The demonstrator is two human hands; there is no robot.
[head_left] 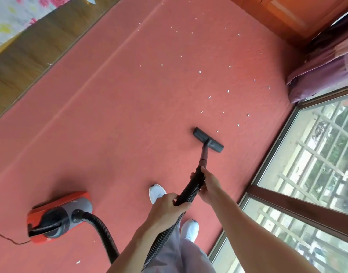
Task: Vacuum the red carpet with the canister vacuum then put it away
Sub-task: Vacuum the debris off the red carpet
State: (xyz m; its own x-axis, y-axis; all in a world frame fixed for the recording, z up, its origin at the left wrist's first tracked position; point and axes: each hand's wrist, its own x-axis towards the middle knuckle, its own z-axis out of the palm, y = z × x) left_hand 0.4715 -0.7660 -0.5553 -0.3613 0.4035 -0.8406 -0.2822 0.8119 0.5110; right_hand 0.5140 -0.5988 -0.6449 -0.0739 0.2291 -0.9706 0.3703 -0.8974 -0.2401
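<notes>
The red carpet [129, 107] covers most of the floor, with several small white scraps [199, 72] scattered over its far right part. A red and grey canister vacuum [59, 217] sits on the carpet at the lower left. Its black ribbed hose [102, 231] loops down and back up to my hands. My left hand [167, 205] grips the hose, and my right hand [209, 183] grips the wand's handle end higher up. The black floor nozzle [208, 139] lies flat on the carpet, just short of the nearest scraps.
A floor-to-ceiling window [315, 174] with a dark frame runs along the right. A purple curtain [326, 62] bunches at the far right corner beside a wooden cabinet [287, 14]. Wood flooring [31, 48] borders the carpet on the left. My white shoes [157, 192] stand near the hose. A thin power cord [9, 240] trails left.
</notes>
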